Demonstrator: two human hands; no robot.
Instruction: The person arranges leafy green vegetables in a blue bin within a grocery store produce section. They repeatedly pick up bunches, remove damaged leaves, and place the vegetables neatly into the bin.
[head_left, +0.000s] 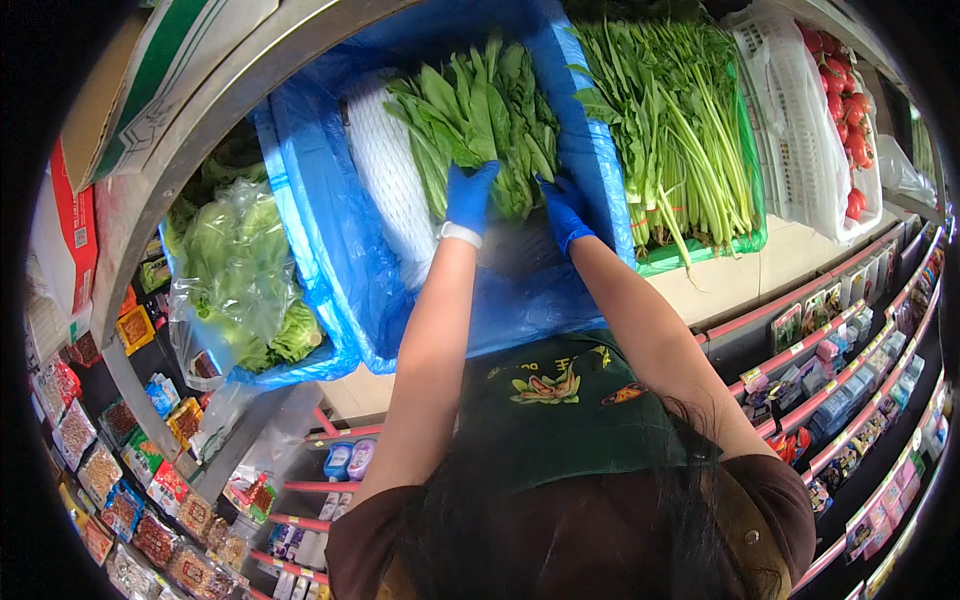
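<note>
A bunch of loose leafy greens (469, 105) lies in a crate lined with blue plastic (480, 330). My left hand (471, 199), in a blue glove with a white band at the wrist, grips the near part of the bunch; some of its fingers are hidden by leaves. At the bunch's right side is my right hand (566, 214), also gloved in blue. Its fingertips reach in against the leaves, and whether they close on any is hidden. White netted foam padding (386, 165) runs along the crate's left side, touching the greens.
Bagged lettuce (236, 255) fills a blue-lined crate on the left. To the right are banded long-stemmed greens (690, 165) in a green-lined crate and tomatoes (847, 112) in a white basket. A metal frame (247, 97) curves past the upper left. Packaged goods on shelves (832, 405) stand nearby.
</note>
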